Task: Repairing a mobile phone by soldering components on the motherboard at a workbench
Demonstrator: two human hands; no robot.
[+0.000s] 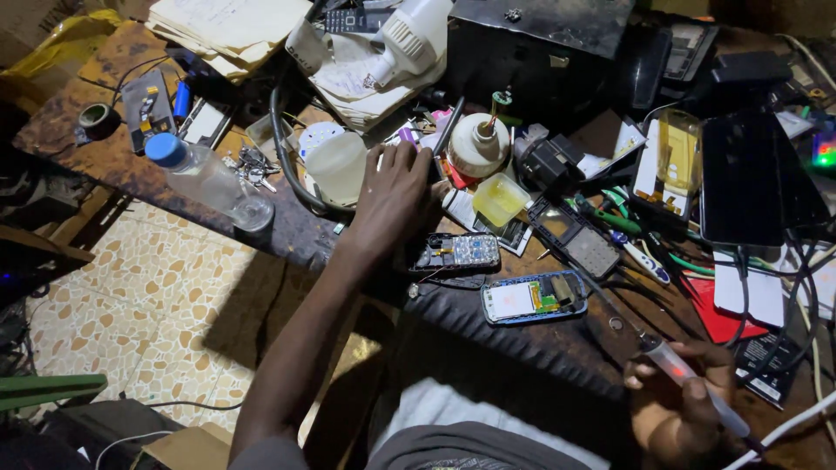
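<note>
The soldering iron (688,379) sits low at the desk's (104,157) near right edge, gripped in the right hand (675,409), whose fingers (644,376) curl shut around its clear handle, its tip pointing up-left toward the blue opened phone (534,297). The left hand (396,196) reaches out over the desk, fingers spread and resting flat beside a white cup (338,165), just above a dismantled keypad phone (455,253). Farther off lie a yellow tub (500,198), a white bottle (478,144), and a plastic water bottle (202,177) at the left.
</note>
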